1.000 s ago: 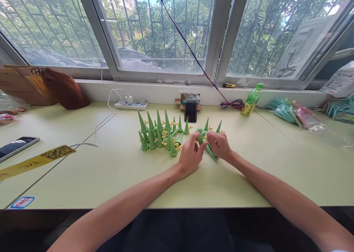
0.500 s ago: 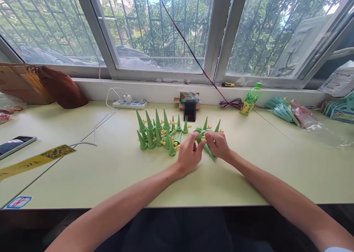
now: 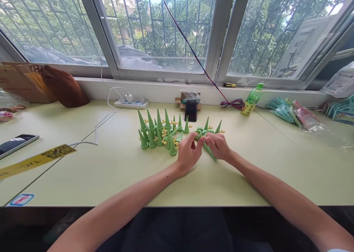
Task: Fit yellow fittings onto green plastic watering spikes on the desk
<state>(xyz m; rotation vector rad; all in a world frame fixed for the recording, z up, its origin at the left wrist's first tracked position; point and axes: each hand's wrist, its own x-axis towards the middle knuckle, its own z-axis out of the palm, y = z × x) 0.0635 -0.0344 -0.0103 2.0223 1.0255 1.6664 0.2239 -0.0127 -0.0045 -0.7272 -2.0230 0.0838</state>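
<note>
My left hand (image 3: 190,149) is closed, its thumb and forefinger pinching a green plastic watering spike (image 3: 198,135) by its ring-shaped open end. Fingertip to fingertip with it, my right hand (image 3: 218,145) is also closed in a pinch; whatever it grips is hidden behind the fingers. A green pointed tip (image 3: 210,153) slants out below the right hand, and I cannot tell which spike it belongs to. Left of the hands stand several green spikes (image 3: 151,139) with small yellow valves, some lying over. Just behind the right hand, two more spikes (image 3: 206,123) stand upright.
A dark device (image 3: 190,112) leans on a small carton at the back. Further right are a green drink bottle (image 3: 252,100), coiled wires (image 3: 232,104) and bagged plastic items (image 3: 287,112). To the left lie a phone (image 3: 18,144), a yellow tag (image 3: 38,161) and a power strip (image 3: 131,104).
The yellow valve that showed between my fingertips is now hidden. My right fingertips have shifted slightly toward the left hand. The whole view has moved a little.
</note>
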